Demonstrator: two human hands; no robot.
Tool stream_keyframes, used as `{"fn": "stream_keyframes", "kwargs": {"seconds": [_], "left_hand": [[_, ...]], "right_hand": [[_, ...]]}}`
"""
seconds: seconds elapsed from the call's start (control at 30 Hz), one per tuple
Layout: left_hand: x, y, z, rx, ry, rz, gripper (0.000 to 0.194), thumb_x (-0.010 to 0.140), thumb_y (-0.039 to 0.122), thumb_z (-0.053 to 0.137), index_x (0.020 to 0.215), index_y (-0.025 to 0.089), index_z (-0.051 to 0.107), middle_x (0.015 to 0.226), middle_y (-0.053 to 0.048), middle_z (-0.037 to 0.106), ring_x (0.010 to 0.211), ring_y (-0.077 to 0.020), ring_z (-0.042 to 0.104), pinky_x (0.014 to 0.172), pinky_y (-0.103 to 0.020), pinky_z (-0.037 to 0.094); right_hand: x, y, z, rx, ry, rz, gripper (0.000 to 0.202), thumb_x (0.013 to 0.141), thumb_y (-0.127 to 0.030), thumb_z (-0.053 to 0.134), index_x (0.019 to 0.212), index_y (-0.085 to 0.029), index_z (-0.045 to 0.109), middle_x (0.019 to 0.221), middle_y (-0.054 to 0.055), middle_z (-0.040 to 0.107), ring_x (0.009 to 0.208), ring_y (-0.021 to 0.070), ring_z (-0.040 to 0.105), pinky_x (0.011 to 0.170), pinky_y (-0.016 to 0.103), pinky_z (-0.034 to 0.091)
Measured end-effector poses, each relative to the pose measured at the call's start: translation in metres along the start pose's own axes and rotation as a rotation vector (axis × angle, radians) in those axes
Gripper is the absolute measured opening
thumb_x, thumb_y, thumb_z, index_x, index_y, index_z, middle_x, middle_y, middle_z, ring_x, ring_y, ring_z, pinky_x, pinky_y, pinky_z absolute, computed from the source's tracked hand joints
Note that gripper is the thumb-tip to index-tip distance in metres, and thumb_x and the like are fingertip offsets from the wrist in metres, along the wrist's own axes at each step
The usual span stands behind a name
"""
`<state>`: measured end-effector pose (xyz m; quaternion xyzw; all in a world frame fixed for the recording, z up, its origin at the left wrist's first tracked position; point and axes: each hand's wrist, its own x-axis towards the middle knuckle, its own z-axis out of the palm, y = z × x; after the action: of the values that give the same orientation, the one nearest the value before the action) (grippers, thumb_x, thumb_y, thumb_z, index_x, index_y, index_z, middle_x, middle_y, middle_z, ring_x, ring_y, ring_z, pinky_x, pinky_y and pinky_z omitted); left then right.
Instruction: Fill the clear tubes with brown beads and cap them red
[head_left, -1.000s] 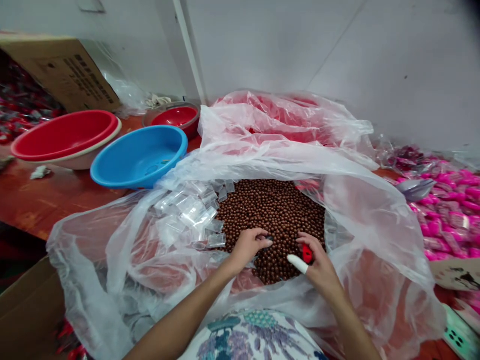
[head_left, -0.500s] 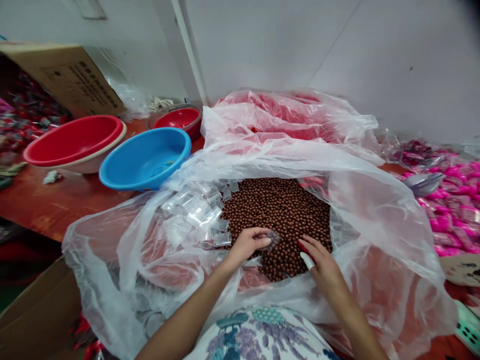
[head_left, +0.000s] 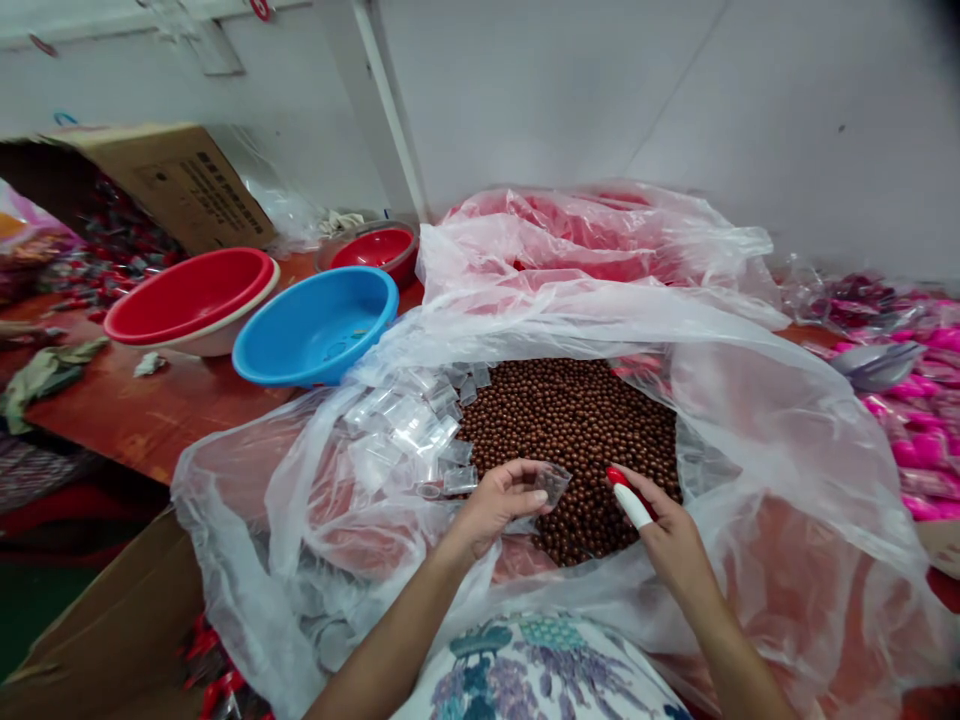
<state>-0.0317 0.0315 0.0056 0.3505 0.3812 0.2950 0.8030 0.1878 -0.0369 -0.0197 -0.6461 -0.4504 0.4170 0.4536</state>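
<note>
My left hand [head_left: 506, 505] pinches a small clear plastic pouch [head_left: 553, 484] between thumb and fingers, just above a heap of small round brown balls [head_left: 570, 410]. To its right, my right hand [head_left: 664, 525] hovers at the edge of the balls, thumb and index fingertips close together. A white cover [head_left: 634, 506] lies along the thumb, and a red piece [head_left: 616, 475] shows at the fingertips; whether it is worn or held I cannot tell. Several clear pouches [head_left: 409, 425] are piled left of the balls. Both heaps lie in a large translucent plastic bag [head_left: 750, 400].
A blue basin [head_left: 315, 320] and a red basin [head_left: 187, 295] stand at the left on the red table [head_left: 180, 400]. Behind them is a cardboard box [head_left: 202, 195]. A scoop [head_left: 881, 365] rests on pink packets [head_left: 930, 430] at the right. A bag with red contents [head_left: 600, 235] lies along the wall.
The view has shifted slightly left. The pouch in my left hand is turned and shows larger. My right thumb and index finger have come closer together.
</note>
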Motion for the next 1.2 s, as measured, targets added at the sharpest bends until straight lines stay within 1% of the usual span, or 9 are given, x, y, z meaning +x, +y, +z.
{"fn": "stream_keyframes", "kwargs": {"seconds": [0.1,0.23,0.4,0.6,0.77,0.9,1.0,1.1,1.2], "left_hand": [[0.001,-0.003,0.001,0.020,0.001,0.035,0.039,0.066,0.019,0.072,0.103,0.015,0.062,0.104,-0.009,0.062,0.088,-0.0161,0.059,0.079,-0.029,0.047],[0.003,-0.007,0.000,0.085,0.027,0.032,0.038,0.066,0.024,0.072,0.102,0.015,0.062,0.102,-0.008,0.064,0.085,-0.0155,0.059,0.075,-0.028,0.047],[0.003,-0.012,-0.005,0.127,0.067,-0.038,0.040,0.064,0.029,0.073,0.100,0.013,0.064,0.091,-0.009,0.066,0.077,-0.0151,0.060,0.072,-0.030,0.048],[0.004,-0.014,0.001,0.079,0.002,-0.090,0.041,0.063,0.030,0.074,0.100,0.014,0.064,0.093,-0.009,0.066,0.077,-0.0148,0.060,0.074,-0.030,0.048],[0.004,-0.014,0.002,0.088,0.050,-0.066,0.043,0.061,0.030,0.075,0.099,0.012,0.063,0.085,-0.008,0.066,0.073,-0.0143,0.060,0.072,-0.030,0.049],[0.001,-0.013,0.001,0.098,0.045,-0.036,0.043,0.063,0.031,0.074,0.099,0.012,0.062,0.085,-0.008,0.067,0.072,-0.0139,0.060,0.070,-0.028,0.048],[0.000,-0.014,0.003,0.097,0.021,-0.082,0.043,0.061,0.031,0.075,0.098,0.013,0.063,0.084,-0.008,0.067,0.071,-0.0138,0.060,0.071,-0.028,0.047],[0.000,-0.018,0.008,0.107,-0.016,-0.098,0.042,0.060,0.031,0.076,0.096,0.013,0.063,0.084,-0.007,0.067,0.070,-0.0140,0.060,0.069,-0.028,0.047],[0.000,-0.022,0.012,0.121,-0.039,-0.081,0.039,0.062,0.030,0.074,0.096,0.013,0.064,0.084,-0.006,0.066,0.070,-0.0137,0.059,0.069,-0.028,0.047]], "right_hand": [[0.002,-0.014,0.012,0.226,-0.068,0.134,0.041,0.078,-0.039,0.056,0.115,-0.024,0.058,0.102,0.006,0.066,0.074,0.0170,0.059,0.057,0.027,0.047],[0.008,-0.024,0.021,0.358,-0.098,0.187,0.040,0.077,-0.039,0.057,0.113,-0.022,0.058,0.081,0.004,0.067,0.060,0.0123,0.054,0.049,0.021,0.042],[0.012,-0.017,0.013,0.209,-0.076,0.137,0.043,0.070,-0.036,0.064,0.112,-0.024,0.060,0.102,0.004,0.063,0.057,0.0102,0.050,0.040,0.019,0.035],[0.007,-0.024,0.016,0.142,-0.177,0.070,0.051,0.078,-0.037,0.056,0.126,-0.026,0.046,0.088,0.003,0.064,0.061,0.0134,0.054,0.051,0.024,0.044],[0.008,-0.029,0.026,0.164,-0.236,0.086,0.037,0.080,-0.040,0.052,0.113,-0.024,0.051,0.084,0.002,0.065,0.065,0.0141,0.056,0.055,0.024,0.042],[0.013,-0.026,0.024,0.264,-0.148,0.129,0.042,0.082,-0.044,0.049,0.120,-0.024,0.049,0.092,0.004,0.068,0.077,0.0151,0.057,0.066,0.025,0.042],[0.016,-0.025,0.021,0.412,-0.127,0.227,0.049,0.078,-0.045,0.057,0.122,-0.024,0.048,0.094,0.005,0.069,0.067,0.0132,0.056,0.060,0.024,0.043],[0.017,-0.025,0.021,0.587,-0.074,0.289,0.049,0.069,-0.038,0.069,0.113,-0.024,0.053,0.088,0.002,0.067,0.060,0.0110,0.056,0.054,0.023,0.044],[0.015,-0.022,0.025,0.677,0.042,0.305,0.042,0.061,-0.031,0.076,0.097,-0.025,0.055,0.078,-0.003,0.063,0.064,0.0119,0.060,0.056,0.022,0.048]]}}
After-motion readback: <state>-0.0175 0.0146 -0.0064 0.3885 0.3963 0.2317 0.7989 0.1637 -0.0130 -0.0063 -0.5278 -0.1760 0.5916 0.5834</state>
